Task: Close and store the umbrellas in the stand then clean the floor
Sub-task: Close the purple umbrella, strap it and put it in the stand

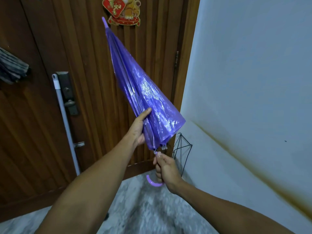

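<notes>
A purple see-through umbrella (135, 85) is folded shut and points up and to the left, its tip near the door ornament. My left hand (139, 129) wraps around the lower part of the folded canopy. My right hand (166, 169) grips the shaft just above the curved lilac handle (152, 182). A black wire umbrella stand (183, 149) sits on the floor in the corner between door and wall, just right of the umbrella's lower end and partly hidden behind my right hand.
A wooden door (84, 81) fills the front, with a metal lock plate (68, 93). A white mop or broom pole (65, 122) leans against it. A dark folded umbrella (11, 66) hangs at the left edge. White wall (253, 81) on the right; grey marbled floor (143, 208) below.
</notes>
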